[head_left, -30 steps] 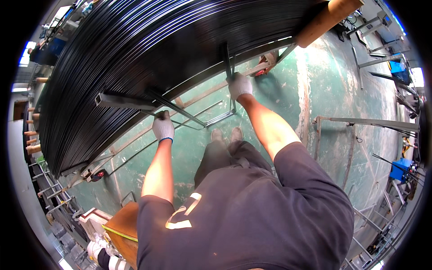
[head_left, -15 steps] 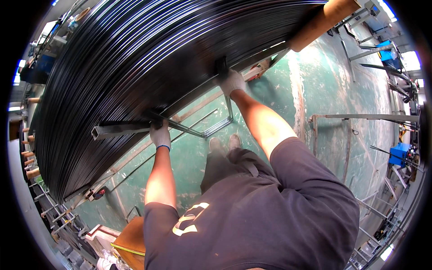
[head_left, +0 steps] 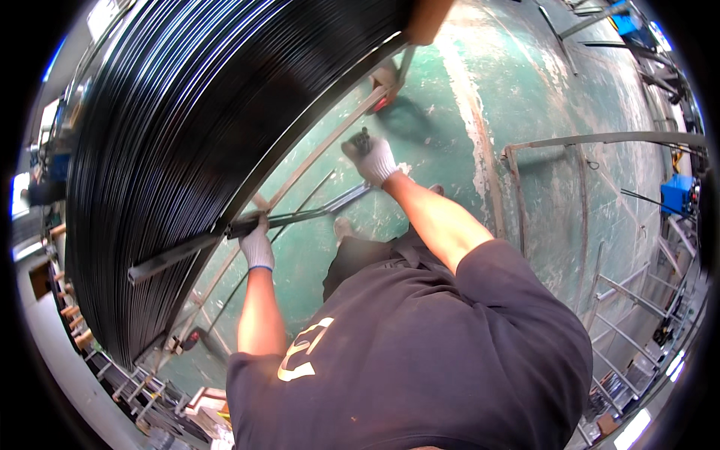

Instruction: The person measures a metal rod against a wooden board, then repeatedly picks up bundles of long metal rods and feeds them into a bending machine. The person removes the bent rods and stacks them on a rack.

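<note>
My left hand (head_left: pixel 257 246), in a white knit glove with a blue cuff edge, is closed around a dark metal tube frame (head_left: pixel 176 253). One tube end juts out to the left, over the black stack; thinner bars of the frame run rightward toward my right hand. My right hand (head_left: pixel 371 157), gloved in white with darkened fingers, is raised over the floor beyond the frame's right end. Its fingers look curled, with a small dark shape at their tips; blur hides what they hold. A large stack of long, glossy black strips (head_left: pixel 172 112) fills the upper left.
A metal rack rail (head_left: pixel 326 146) with a wheeled foot (head_left: pixel 384 84) runs under the stack. A brown tubular post (head_left: pixel 429 21) stands at its end. To the right are a metal stand (head_left: pixel 600 140), a blue machine box (head_left: pixel 679 196) and ladder-like frames (head_left: pixel 626 292). The green floor (head_left: pixel 450 142) is worn.
My right hand has come away from the stack's edge. The tube frame has turned, its left end lower. The view has swung, so the stack sits further left.
</note>
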{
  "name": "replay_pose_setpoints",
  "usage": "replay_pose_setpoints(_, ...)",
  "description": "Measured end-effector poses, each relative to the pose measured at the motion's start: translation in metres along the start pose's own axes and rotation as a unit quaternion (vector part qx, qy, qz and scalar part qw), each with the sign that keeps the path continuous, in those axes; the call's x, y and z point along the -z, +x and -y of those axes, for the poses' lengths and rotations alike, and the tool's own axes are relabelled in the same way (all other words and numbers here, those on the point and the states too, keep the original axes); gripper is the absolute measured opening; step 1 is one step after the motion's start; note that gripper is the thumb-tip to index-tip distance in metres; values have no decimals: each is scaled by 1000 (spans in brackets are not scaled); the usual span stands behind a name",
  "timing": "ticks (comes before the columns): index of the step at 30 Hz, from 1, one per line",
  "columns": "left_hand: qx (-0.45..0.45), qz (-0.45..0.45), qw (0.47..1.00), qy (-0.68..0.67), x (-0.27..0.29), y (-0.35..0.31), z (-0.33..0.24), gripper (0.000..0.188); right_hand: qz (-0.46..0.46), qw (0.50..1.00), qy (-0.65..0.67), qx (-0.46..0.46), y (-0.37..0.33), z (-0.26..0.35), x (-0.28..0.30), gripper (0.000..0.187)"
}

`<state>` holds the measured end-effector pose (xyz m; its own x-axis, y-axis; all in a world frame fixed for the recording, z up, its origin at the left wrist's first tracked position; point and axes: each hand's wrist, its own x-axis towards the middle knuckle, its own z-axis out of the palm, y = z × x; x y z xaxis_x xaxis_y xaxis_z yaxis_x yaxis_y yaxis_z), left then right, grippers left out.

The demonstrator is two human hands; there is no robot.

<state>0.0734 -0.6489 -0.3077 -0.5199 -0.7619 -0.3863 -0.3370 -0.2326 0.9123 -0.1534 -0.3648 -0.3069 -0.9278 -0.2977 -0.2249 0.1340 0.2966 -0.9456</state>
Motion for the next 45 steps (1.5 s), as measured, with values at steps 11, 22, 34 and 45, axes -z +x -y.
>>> replay_pose_setpoints(11,170,10,985,17,-312,-96,-87,28,-120,965,-63,224,43,60,326,11)
replay_pose_setpoints(22,-226,546,747,304,-796,-190,-123,59,-161,889,-341,259,171,138,596,18)
replay_pose_setpoints(34,-55,706,705,-28,-1216,-311,-264,18,-223,865,-361,267,309,242,862,33)
replay_pose_setpoints(45,18,667,739,-98,-1462,-323,-434,22,-456,782,-424,8,348,-91,1255,56)
